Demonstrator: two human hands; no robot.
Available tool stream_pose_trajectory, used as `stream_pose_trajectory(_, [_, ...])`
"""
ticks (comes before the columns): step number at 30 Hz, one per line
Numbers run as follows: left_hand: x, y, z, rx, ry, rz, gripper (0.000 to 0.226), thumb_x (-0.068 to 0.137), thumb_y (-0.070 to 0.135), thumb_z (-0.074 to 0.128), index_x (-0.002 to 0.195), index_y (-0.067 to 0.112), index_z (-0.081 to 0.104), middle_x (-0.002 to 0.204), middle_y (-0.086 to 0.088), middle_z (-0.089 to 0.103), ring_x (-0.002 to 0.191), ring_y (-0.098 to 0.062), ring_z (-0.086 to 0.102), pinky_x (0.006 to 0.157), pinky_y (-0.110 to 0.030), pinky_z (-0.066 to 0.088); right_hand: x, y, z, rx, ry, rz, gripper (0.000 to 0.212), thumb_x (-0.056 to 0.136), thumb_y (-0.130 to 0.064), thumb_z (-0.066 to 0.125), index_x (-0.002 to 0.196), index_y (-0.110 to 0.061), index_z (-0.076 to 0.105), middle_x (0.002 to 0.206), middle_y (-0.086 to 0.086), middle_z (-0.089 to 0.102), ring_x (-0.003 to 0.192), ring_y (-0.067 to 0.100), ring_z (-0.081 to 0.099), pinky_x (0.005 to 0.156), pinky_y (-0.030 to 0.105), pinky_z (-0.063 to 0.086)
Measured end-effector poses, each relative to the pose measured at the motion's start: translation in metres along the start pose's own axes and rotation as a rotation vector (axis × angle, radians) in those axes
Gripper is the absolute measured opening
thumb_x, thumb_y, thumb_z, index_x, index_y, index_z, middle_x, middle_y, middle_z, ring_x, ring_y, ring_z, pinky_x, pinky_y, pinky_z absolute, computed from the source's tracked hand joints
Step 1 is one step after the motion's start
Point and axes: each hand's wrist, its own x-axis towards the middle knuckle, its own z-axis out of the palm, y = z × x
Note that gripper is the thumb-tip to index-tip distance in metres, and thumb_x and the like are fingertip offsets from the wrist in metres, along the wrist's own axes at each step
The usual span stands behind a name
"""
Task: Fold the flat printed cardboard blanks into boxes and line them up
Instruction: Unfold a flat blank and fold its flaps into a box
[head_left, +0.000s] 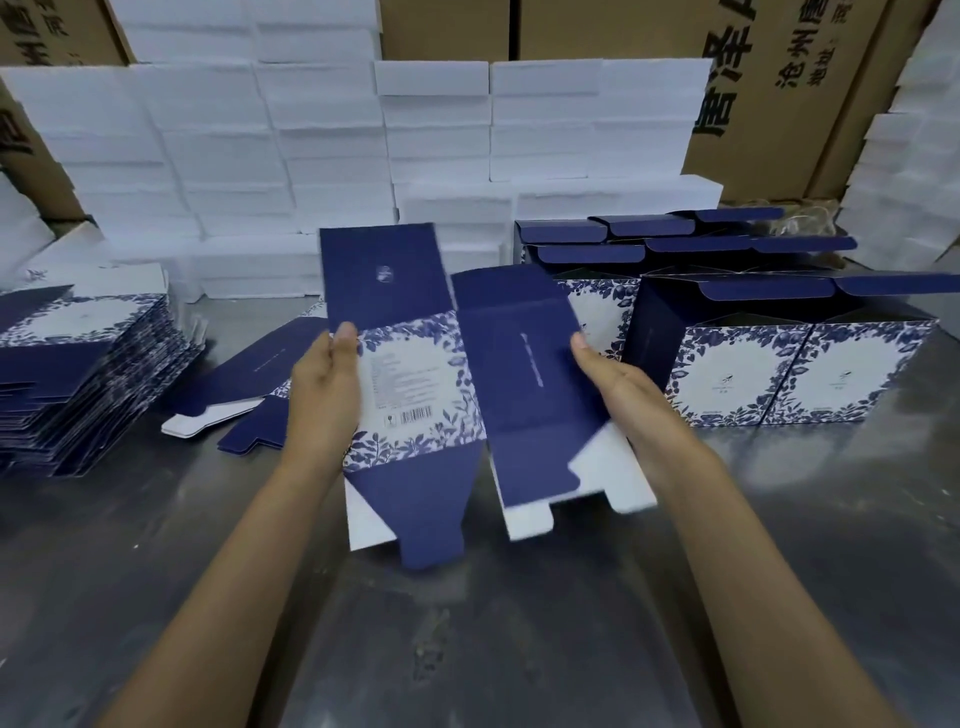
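Navy and white cardboard fills the middle of the view: a half-opened blank (431, 374) is held above the steel table (519, 649). The left hand (327, 384) grips its left edge, thumb on the printed panel, the other fingers hidden behind it. The right hand (613, 379) holds the navy side panel, thumb on front, fingers hidden behind; how tightly they curl cannot be told. The blank's lower flaps hang blurred.

At left lies a stack of flat blanks (78, 374), cut off by the frame edge, with one loose blank (244, 384) beside it, partly behind the left arm. At right stand folded boxes (800, 374) in rows, lids open; the rear ones are mostly hidden. White boxes (311, 156) are piled behind, blurred.
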Motion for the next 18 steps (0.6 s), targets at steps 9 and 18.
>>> stream_pose_trajectory(9, [-0.003, -0.003, 0.014, -0.01, -0.071, -0.168, 0.034, 0.104, 0.051, 0.04, 0.094, 0.03, 0.065, 0.091, 0.021, 0.067, 0.086, 0.006, 0.064, 0.07, -0.022, 0.045, -0.001, -0.004, 0.003, -0.046, 0.092, -0.118, 0.029, 0.102, -0.047, 0.055, 0.108, -0.028, 0.075, 0.104, -0.012, 0.078, 0.094, 0.005, 0.075, 0.068, 0.014, 0.055])
stream_pose_trajectory(18, [-0.004, -0.006, 0.013, 0.154, -0.058, -0.018, 0.047, 0.097, 0.044, 0.056, 0.139, 0.032, 0.039, 0.125, 0.009, 0.056, 0.123, -0.022, 0.052, 0.091, -0.032, 0.041, -0.006, -0.009, -0.002, 0.211, -0.052, -0.015, 0.028, 0.103, -0.034, 0.055, 0.127, -0.025, 0.068, 0.121, 0.003, 0.074, 0.105, 0.024, 0.074, 0.075, 0.034, 0.062])
